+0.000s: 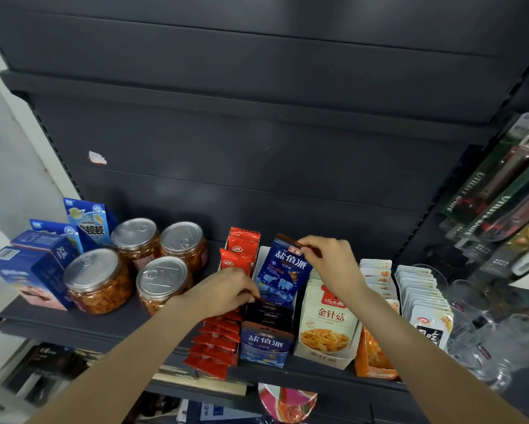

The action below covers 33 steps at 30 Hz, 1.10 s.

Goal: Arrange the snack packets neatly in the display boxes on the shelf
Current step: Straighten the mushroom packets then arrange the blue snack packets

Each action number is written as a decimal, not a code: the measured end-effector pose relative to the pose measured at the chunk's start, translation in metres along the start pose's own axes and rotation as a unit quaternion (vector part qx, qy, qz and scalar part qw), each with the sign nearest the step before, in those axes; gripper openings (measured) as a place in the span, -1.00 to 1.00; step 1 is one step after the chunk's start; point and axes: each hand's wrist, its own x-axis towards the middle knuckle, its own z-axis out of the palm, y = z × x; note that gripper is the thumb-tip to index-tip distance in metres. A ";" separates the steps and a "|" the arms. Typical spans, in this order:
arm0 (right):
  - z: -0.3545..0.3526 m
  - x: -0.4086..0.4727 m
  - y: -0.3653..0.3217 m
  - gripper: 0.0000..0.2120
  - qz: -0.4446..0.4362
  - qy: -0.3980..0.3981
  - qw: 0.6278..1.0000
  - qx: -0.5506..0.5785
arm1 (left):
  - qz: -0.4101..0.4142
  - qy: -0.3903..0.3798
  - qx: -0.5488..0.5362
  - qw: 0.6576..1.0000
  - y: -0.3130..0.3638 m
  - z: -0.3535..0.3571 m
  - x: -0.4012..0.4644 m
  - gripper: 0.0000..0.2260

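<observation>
Two hands are in on this one: the right hand [330,258] pinches the top edge of a blue snack packet [283,272], thumb and fingers closed on its dark header strip, while the left hand [226,290] has its fingers curled down onto the dark packets [267,313] sitting lower in the same blue display box [264,347]. That blue packet stands upright with its long axis running vertical, printed face turned toward the camera, top tipped slightly back toward the rear of the shelf, bottom tucked inside the box's white back section. It sits between a row of red packets [217,344] on its left and a cream box of needle mushroom packets [327,325] on its right, touching or nearly touching both. Everything rests on a dark grey metal shelf [73,327] with a matching dark back panel, and a pale wall shows off to the left. Further left are four clear jars [99,284] with silver pull-tab lids and some blue cartons [33,270]; on the right, white packets [425,307], glassware and hanging utility knives [501,191]. The packet itself is glossy deep blue with big white characters, a small red logo tag up top and white bear shapes lower down.
</observation>
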 end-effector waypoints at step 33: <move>0.025 0.056 -0.001 -0.89 0.015 -0.110 0.993 -0.031 | -0.016 0.008 -0.096 0.995 -0.006 -0.015 -0.001 -0.81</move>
